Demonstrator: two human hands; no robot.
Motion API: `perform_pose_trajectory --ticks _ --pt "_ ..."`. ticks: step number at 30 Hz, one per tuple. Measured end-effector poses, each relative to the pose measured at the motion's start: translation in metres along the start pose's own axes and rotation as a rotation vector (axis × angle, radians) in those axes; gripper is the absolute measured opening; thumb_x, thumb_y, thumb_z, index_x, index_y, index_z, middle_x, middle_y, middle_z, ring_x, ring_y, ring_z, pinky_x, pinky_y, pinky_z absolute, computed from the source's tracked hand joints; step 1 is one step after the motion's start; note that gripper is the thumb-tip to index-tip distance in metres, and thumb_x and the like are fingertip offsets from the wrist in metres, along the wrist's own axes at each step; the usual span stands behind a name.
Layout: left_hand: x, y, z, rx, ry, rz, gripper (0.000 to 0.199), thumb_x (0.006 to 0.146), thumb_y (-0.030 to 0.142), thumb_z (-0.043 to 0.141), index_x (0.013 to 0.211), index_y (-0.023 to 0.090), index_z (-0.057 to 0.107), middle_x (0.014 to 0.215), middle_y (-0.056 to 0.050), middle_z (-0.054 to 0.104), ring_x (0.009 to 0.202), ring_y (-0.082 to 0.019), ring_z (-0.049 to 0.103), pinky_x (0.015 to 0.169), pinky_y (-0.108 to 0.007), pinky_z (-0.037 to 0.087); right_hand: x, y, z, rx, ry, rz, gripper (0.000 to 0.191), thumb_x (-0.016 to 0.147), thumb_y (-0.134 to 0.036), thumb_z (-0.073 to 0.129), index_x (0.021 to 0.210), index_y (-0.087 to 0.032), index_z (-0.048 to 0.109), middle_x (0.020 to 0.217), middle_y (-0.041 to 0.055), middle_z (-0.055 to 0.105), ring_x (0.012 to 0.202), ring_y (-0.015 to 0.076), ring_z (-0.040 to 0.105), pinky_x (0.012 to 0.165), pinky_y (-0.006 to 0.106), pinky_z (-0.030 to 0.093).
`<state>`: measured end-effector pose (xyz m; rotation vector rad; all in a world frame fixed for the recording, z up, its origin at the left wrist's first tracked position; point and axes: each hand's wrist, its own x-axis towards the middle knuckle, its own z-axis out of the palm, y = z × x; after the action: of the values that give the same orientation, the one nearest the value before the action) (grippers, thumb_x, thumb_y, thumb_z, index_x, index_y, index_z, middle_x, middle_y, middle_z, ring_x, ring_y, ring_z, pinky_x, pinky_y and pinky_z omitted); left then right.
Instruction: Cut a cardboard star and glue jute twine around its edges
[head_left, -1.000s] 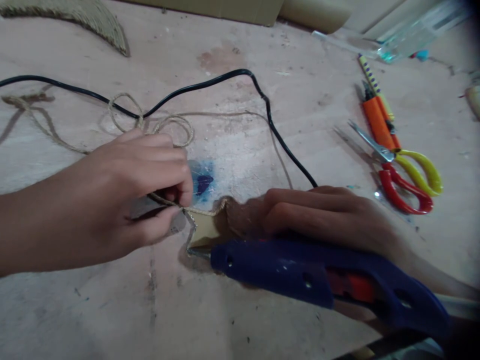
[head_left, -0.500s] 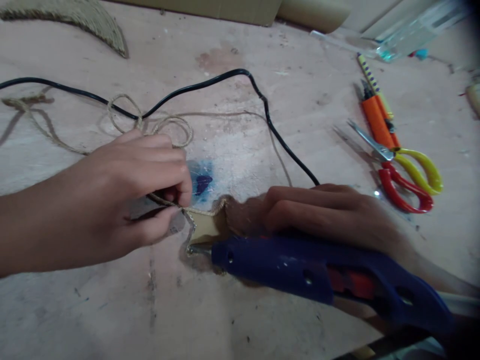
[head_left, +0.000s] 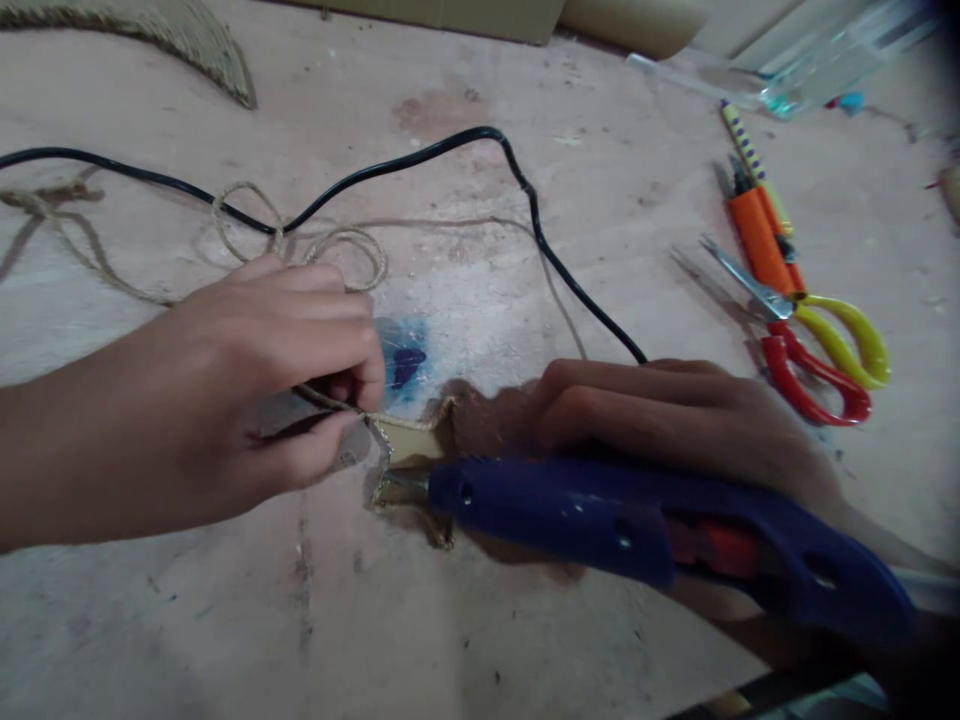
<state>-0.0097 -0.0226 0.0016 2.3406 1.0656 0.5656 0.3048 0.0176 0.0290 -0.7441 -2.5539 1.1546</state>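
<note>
A small cardboard star (head_left: 416, 440) with twine along its edges lies under my hands. My left hand (head_left: 247, 370) is closed, thumb and index finger pinching jute twine (head_left: 360, 290) at the star's left point. Past these fingers, the twine runs in loose loops over the table. My right hand (head_left: 660, 410) is closed around a blue hot glue gun (head_left: 555, 505), which hides part of the palm. The gun's metal nozzle is at the star's lower left edge, and its body covers the star's right side.
A black cord (head_left: 420, 155) winds across the table (head_left: 375, 630). To the right lie scissors (head_left: 780, 310) with red and yellow handles, an orange cutter (head_left: 757, 240) and a dotted pen (head_left: 742, 140). At the back are a twine-covered crescent (head_left: 202, 50), a cardboard box (head_left: 495, 15) and a clear bottle (head_left: 817, 75).
The glue gun's nozzle has moved slightly up from the star's lower left point, showing more of the star's lower edge. My left hand keeps its pinch on the twine.
</note>
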Motion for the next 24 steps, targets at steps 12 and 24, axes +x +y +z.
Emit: perform_pose_trajectory --ticks 12,24 --pt "0.000 0.001 0.000 -0.001 0.016 -0.008 0.015 0.105 0.017 0.056 0.096 0.026 0.064 0.094 0.001 0.066 0.095 -0.021 0.056 0.088 -0.038 0.039 0.005 0.015 -0.003 -0.012 0.008 -0.148 0.054 0.115 -0.074 0.045 0.108 -0.025 0.066 0.086 0.0016 0.065 0.067 0.0135 0.064 0.055 0.028 0.049" --pt "0.000 -0.002 0.001 0.004 0.032 0.023 0.013 0.107 0.017 0.058 0.098 0.026 0.063 0.095 0.004 0.064 0.095 -0.019 0.056 0.089 -0.037 0.036 0.005 0.004 -0.007 -0.277 0.012 -0.239 0.031 0.123 -0.042 0.040 0.107 -0.027 0.062 0.088 0.0048 0.074 0.064 0.0162 0.069 0.050 0.034 0.045"
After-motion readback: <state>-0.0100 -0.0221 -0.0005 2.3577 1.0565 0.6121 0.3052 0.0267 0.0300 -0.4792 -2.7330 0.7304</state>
